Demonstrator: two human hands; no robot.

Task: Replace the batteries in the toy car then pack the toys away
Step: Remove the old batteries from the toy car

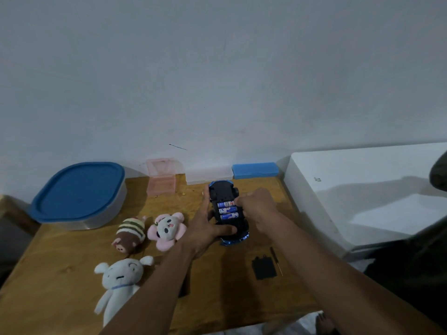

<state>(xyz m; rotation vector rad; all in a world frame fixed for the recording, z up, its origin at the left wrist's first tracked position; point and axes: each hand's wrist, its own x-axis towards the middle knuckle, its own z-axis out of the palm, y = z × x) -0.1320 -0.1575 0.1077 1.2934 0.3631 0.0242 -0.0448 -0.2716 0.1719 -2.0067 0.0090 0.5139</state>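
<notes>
The toy car (222, 194) is held upside down on the bench (60, 298) by the left hand (205, 233), whose fingers are spread along the car's left side while the thumb is hooked over its near end. The curled fingertips of the right hand (258, 205) are set on the right ends of the batteries (227, 210); whether one is pinched cannot be told. Three blue-and-silver cylinders are seen side by side in the open compartment of the car's black plastic underside, which is edged by a glossy blue body. A flat black cover (263, 268) and a thin screwdriver (275, 259) are laid just beside each other near the right forearm. Three soft plush toys are found left of the car: a pink flower-shaped one (168, 229), a brown striped one (130, 234) and a white one (121, 284). Further left, a rounded tub (79, 194) is closed by a blue lid, so its contents are hidden. Against the wall (217, 68) are ranged an open clear pink box (160, 177), a pale box (208, 177) and a blue box (255, 170). The bench is of grained yellow-brown wood.
</notes>
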